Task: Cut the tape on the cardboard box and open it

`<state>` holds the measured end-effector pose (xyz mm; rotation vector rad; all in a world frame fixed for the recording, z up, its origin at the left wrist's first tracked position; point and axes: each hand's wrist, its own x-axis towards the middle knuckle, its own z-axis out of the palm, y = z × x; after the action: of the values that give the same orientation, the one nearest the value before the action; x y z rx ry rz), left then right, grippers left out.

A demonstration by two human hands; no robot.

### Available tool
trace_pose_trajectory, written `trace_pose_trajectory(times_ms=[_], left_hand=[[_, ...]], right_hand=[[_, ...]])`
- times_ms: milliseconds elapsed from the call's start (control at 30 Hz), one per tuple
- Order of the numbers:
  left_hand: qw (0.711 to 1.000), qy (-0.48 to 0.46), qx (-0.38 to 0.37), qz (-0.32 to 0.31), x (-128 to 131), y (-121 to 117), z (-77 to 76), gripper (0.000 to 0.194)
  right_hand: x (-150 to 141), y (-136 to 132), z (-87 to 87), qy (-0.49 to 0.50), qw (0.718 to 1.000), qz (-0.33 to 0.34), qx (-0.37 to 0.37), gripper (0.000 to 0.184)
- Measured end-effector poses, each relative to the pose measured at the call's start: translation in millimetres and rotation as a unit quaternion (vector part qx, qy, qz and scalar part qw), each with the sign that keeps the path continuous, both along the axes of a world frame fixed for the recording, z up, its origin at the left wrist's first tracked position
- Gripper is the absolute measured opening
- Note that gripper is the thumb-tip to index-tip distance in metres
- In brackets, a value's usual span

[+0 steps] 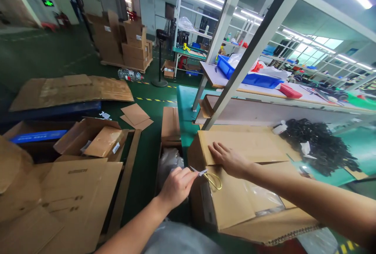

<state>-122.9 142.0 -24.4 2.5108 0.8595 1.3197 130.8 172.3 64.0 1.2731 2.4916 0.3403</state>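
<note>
Head view. Left hand (176,187): fingers (183,173) pinched shut on a small silver piece (197,171), exact kind too small to tell, with a yellow wire loop (214,181) joined to it, both just above the carton (205,207). Right hand (230,160): fingers (217,150) released, spread flat on a carton flap (246,146), palm down. Clear plastic (261,199) showing within the carton. Just beyond, a heap of black cables (317,146). Farther off, a desk (264,93) bearing a blue crate (249,79) and a red box (290,91). To the left, open cartons (67,191) and flattened cardboard (70,91) on the floor (155,113).
</note>
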Motion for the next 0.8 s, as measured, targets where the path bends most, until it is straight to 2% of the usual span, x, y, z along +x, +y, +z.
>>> trace_pose_trajectory(times_ms=[267, 467, 633, 800], left_hand=[[0.997, 0.078, 0.021, -0.020, -4, 19, 10.1, 0.020], [0.994, 0.076, 0.059, -0.060, -19, 40, 10.5, 0.024], [0.994, 0.058, 0.063, -0.060, -17, 39, 4.7, 0.023], [0.990, 0.070, 0.094, -0.073, -11, 38, 9.6, 0.024]], right_hand=[[0, 0, -0.2, 0.001, 1.000, -0.002, -0.007, 0.081], [0, 1, 5.6, -0.012, 0.999, -0.003, -0.031, 0.080], [5, 4, 4.4, 0.000, 0.999, -0.004, -0.046, 0.081], [6, 5, 6.3, -0.009, 0.998, -0.007, -0.060, 0.081]])
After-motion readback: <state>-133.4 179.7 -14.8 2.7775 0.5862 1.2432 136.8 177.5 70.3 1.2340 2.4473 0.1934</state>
